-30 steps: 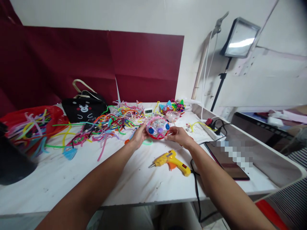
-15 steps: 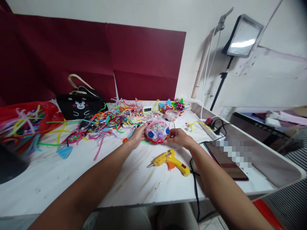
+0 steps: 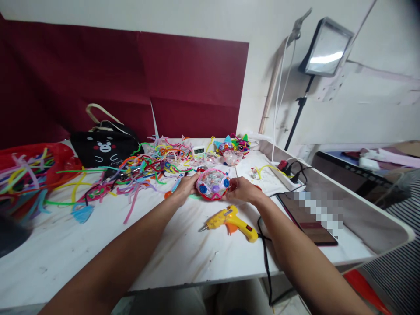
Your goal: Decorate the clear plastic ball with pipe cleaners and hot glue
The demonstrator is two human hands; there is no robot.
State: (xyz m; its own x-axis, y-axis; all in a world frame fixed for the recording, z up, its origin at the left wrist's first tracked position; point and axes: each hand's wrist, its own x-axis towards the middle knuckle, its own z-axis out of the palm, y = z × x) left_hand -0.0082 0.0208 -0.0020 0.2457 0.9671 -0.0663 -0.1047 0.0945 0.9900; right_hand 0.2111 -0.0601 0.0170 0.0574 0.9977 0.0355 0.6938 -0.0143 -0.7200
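Between my hands is a round, clear craft piece [image 3: 212, 178] that looks like an animal face, with a pink-red fuzzy rim, two blue eyes and a purple nose. My left hand [image 3: 185, 190] grips its left side, and my right hand [image 3: 244, 190] holds the right edge with fingers bent around it. Some fingertips are hidden behind the piece. Just nearer to me, a yellow hot glue gun [image 3: 229, 220] lies on its side on the white table [image 3: 170, 258], its nozzle pointing left.
Loose pipe cleaners [image 3: 157, 162] are heaped at the back left, near a black bag [image 3: 106, 148] and a red plastic bag [image 3: 62, 164]. Finished-looking animal faces [image 3: 241, 143] stand at the back beside a small digital clock [image 3: 198, 151]. A tablet [image 3: 308, 221] and power strip [image 3: 297, 181] lie right.
The view has turned slightly to the right. Both hands still hold the craft piece, which sits a little lower in view; the glue gun stays in place on the table.
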